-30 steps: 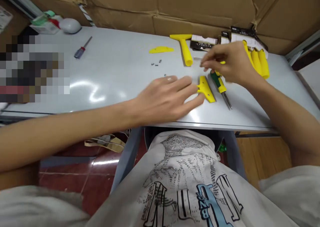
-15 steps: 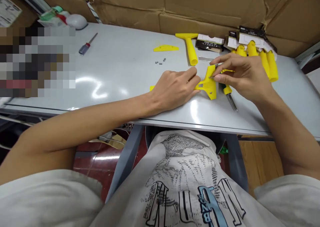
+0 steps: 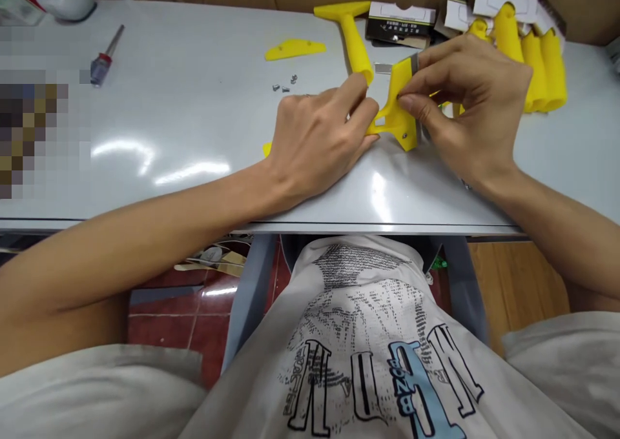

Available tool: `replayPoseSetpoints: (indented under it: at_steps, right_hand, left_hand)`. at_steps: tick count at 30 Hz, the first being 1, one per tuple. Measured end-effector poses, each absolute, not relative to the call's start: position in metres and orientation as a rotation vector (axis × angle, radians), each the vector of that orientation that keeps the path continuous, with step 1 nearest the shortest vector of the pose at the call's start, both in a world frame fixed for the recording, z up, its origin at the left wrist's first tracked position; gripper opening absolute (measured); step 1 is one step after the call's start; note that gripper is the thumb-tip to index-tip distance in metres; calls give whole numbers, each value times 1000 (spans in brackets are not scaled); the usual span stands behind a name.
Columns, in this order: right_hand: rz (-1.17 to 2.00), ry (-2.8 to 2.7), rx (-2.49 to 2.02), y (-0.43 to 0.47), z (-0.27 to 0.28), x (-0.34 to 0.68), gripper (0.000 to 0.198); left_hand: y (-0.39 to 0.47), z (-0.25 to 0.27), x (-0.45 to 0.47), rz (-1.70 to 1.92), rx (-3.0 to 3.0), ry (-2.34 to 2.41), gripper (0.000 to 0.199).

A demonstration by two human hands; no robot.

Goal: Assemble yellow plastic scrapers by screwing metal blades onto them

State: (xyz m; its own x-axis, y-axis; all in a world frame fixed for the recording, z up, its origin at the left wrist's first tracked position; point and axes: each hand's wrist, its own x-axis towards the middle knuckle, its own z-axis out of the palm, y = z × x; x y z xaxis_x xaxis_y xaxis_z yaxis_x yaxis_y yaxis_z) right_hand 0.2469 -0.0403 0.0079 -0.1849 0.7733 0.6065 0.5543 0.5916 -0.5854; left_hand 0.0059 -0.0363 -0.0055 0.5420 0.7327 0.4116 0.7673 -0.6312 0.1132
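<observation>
My left hand (image 3: 324, 139) is wrapped around the handle of a yellow scraper (image 3: 401, 113), which lies low over the table with its wide head pointing right. A grey metal blade (image 3: 414, 64) shows along the head's outer edge. One screw (image 3: 405, 136) sits in the lower hole of the head. At the upper hole, the thumb and forefinger of my right hand (image 3: 469, 103) are pinched on a small screw, mostly hidden by the fingertips. Several loose screws (image 3: 285, 89) lie beyond my left hand, near a yellow cover plate (image 3: 295, 49).
Another yellow scraper body (image 3: 353, 39) lies at the back beside a black and white box (image 3: 401, 22). A loose blade (image 3: 383, 68) is near it. Several yellow handles (image 3: 533, 64) lie at the back right. A screwdriver (image 3: 107, 57) rests at the left. Cardboard stands behind the table.
The view has tilted down and come closer. My right fingers stay at the upper hole, now covering the screw more. My left hand keeps its grip on the scraper.
</observation>
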Motion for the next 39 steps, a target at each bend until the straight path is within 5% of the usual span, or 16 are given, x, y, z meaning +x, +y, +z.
replayPoseSetpoints:
  at_steps: [5,8,31,39]
  right_hand:
    - [555,-1690,-916,-25,2,247,52]
    - [701,-1674,-950,-15,-1,250,59]
    - [883,-1681,-714,-14,2,256,53]
    - [785,-1793,-741,-22,5,258,37]
  left_hand:
    - [-32,-9,8,-575,-2700,-1302,46]
    - [-32,-9,10,-470,-2683,-1334,50]
    - [-34,-1,8,-602,-2660,-1266,50]
    - [-34,1,6,-642,-2654,-1269,43]
